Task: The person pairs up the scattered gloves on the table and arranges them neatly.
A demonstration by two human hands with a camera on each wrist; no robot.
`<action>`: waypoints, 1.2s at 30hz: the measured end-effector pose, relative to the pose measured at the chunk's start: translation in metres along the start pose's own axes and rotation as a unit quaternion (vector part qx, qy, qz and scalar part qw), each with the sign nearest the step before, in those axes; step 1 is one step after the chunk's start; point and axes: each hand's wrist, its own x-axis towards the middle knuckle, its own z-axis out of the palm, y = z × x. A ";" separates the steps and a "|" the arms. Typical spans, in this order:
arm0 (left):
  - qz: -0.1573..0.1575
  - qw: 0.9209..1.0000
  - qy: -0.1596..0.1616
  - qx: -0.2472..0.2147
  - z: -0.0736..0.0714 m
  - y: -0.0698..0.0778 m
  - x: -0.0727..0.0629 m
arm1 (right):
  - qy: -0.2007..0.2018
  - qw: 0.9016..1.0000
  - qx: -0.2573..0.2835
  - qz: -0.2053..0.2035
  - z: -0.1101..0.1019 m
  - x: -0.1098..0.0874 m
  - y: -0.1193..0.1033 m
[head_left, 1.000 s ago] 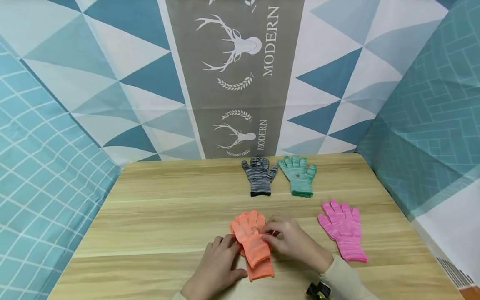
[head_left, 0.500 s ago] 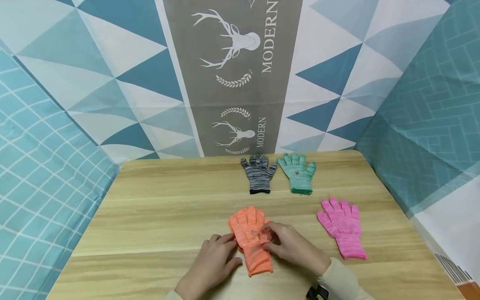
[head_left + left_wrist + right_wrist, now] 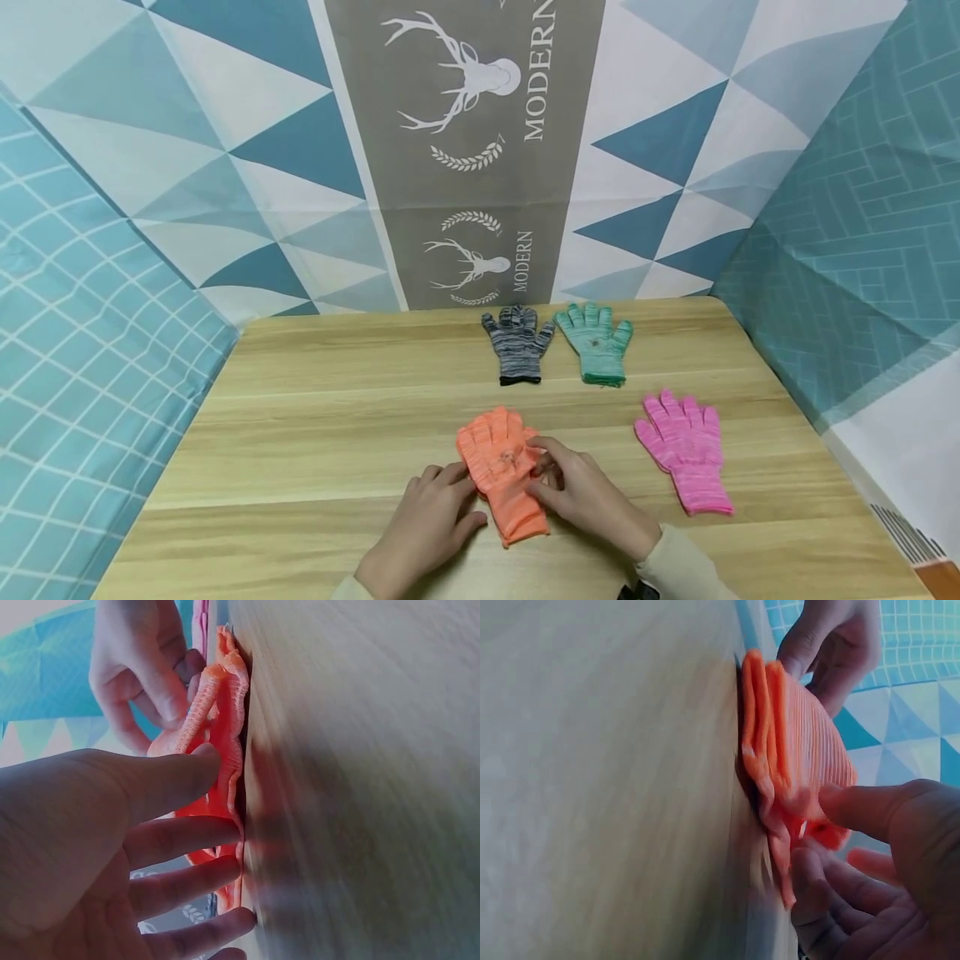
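A pair of orange knit gloves [image 3: 497, 462] lies on the table, one stacked over the other, fingers pointing away and cuffs towards me. At their left edge my left hand [image 3: 429, 521] rests on the table, its fingers fairly straight and touching the side of the stack; the left wrist view shows this hand [image 3: 127, 840] spread along the layers. My right hand [image 3: 588, 496] pinches the right edge of the upper glove between thumb and fingers. In the right wrist view the cuff layers of the orange gloves [image 3: 780, 742] show edge-on, with the right thumb [image 3: 855, 810] on top.
A grey-black glove [image 3: 519, 346] and a green glove [image 3: 596, 346] lie side by side near the table's back edge. To the right lies a pink glove [image 3: 692, 458]. Patterned cloth [image 3: 480, 167] hangs behind the wooden table [image 3: 300, 417] and along both sides.
The upper orange glove has shifted towards me over the lower one, so that their cuffs now line up. Both hands have stayed at its sides. The other gloves lie as before.
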 end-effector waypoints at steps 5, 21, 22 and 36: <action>0.003 1.000 0.005 0.004 0.000 0.001 0.001 | -0.012 1.000 0.009 0.000 0.002 0.003 -0.003; 0.001 1.000 0.022 0.017 0.003 0.000 0.002 | -0.111 0.989 0.079 0.051 -0.014 0.001 -0.009; 0.001 1.000 0.022 0.017 0.003 0.000 0.002 | -0.118 0.988 0.086 0.058 -0.015 0.001 -0.009; -0.006 1.000 0.019 0.016 0.005 0.003 0.002 | -0.103 0.991 0.059 0.063 -0.007 0.001 -0.004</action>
